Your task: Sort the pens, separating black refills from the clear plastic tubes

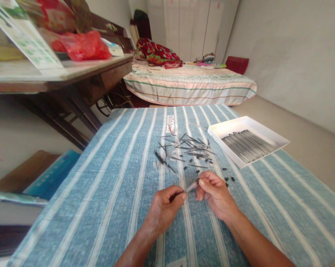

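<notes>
Your left hand [165, 205] and right hand [217, 195] pinch a translucent piece [192, 186]; it likely wants light handling. Black sticks [159, 157] lie beyond.

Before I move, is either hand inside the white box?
No, the left hand and right hand are over the striped cloth, outside the white box.

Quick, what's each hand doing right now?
Left hand: closed, pinching one end of a slim, translucent, whitish piece.
Right hand: closed, fingertips pinching the other end.
</notes>
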`<state>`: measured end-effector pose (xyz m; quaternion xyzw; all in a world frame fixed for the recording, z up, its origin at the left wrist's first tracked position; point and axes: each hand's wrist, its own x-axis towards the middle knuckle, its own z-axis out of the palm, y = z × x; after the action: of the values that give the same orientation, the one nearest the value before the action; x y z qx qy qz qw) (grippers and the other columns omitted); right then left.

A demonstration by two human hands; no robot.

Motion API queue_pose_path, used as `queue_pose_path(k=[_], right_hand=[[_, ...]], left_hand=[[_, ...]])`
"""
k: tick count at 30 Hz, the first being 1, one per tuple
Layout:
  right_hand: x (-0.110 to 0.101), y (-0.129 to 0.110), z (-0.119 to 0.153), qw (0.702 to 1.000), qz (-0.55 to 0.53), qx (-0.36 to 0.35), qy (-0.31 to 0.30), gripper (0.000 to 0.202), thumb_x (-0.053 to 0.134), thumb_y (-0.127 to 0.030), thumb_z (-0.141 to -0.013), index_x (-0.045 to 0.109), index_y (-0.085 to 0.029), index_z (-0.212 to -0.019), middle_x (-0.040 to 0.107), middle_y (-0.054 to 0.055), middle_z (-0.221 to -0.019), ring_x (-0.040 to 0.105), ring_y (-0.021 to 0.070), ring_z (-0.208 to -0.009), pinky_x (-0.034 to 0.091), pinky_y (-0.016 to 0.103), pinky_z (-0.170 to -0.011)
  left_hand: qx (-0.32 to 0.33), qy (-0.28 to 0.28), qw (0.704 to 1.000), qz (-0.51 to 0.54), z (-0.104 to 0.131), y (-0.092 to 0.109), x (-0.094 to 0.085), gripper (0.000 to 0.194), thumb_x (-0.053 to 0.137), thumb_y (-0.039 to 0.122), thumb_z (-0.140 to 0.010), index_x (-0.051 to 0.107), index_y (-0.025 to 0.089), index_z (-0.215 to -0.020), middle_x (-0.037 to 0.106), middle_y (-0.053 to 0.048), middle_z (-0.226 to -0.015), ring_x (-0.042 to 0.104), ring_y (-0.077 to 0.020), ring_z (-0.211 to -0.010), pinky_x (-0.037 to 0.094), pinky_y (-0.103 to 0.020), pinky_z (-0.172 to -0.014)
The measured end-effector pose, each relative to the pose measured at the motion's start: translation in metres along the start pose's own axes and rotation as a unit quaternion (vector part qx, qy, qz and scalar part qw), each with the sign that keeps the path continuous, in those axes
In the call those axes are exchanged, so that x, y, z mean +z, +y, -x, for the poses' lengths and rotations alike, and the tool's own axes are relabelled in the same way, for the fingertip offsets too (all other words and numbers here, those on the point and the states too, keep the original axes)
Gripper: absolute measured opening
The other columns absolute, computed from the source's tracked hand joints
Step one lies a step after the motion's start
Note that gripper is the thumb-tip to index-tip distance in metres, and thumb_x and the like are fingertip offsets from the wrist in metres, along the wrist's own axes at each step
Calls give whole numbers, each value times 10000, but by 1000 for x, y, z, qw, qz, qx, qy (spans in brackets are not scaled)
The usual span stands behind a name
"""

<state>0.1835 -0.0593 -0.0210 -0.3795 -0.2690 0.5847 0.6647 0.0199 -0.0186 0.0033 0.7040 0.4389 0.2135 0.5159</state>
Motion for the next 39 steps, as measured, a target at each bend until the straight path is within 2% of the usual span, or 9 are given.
queue_pose_path(k=[10, 18, 25, 31, 39], right_hand=[[-2, 6, 0, 1000, -14, 9, -12, 180, 674, -279, -701, 548, -188, -791, 654, 1, -647, 518, 86, -398, 409, 223, -451], [1, 6, 1, 999, -30, 19, -14, 160, 678, -260, -700, 552, -184, -762, 663, 11, -645, 519, 81, -392, 393, 200, -429], [0, 7, 1, 1000, -26, 15, -7, 177, 676, -261, -702, 539, -170, -767, 665, 24, -644, 518, 83, -387, 396, 200, -420], [1, 8, 2, 999, -33, 18, -16, 159, 652, -252, -730, 529, -164, -780, 658, 23, -641, 525, 82, -396, 406, 202, -430], [0, 8, 2, 999, -31, 13, -15, 160, 658, -239, -723, 531, -161, -780, 662, 25, -644, 513, 78, -389, 391, 199, -426]], left_hand=[[-4, -9, 1000, 13, -1, -3, -1, 232, 489, 332, -775, 613, 158, -685, 531, 29, -578, 473, -98, -544, 363, -201, -525], [-88, -70, 990, 91, -3, 2, -4, 248, 502, 354, -758, 585, 138, -668, 545, 22, -549, 444, -78, -456, 321, -193, -439], [-110, -68, 987, 99, -4, 3, -4, 249, 518, 351, -747, 569, 134, -637, 538, 25, -529, 435, -69, -443, 310, -188, -432], [-139, -103, 973, 155, -5, 3, -5, 265, 531, 380, -734, 556, 132, -643, 561, 7, -539, 435, -72, -427, 295, -187, -405], [-133, -90, 978, 134, -5, 3, -4, 255, 520, 364, -743, 554, 125, -661, 548, 14, -529, 424, -68, -424, 284, -186, -402]])
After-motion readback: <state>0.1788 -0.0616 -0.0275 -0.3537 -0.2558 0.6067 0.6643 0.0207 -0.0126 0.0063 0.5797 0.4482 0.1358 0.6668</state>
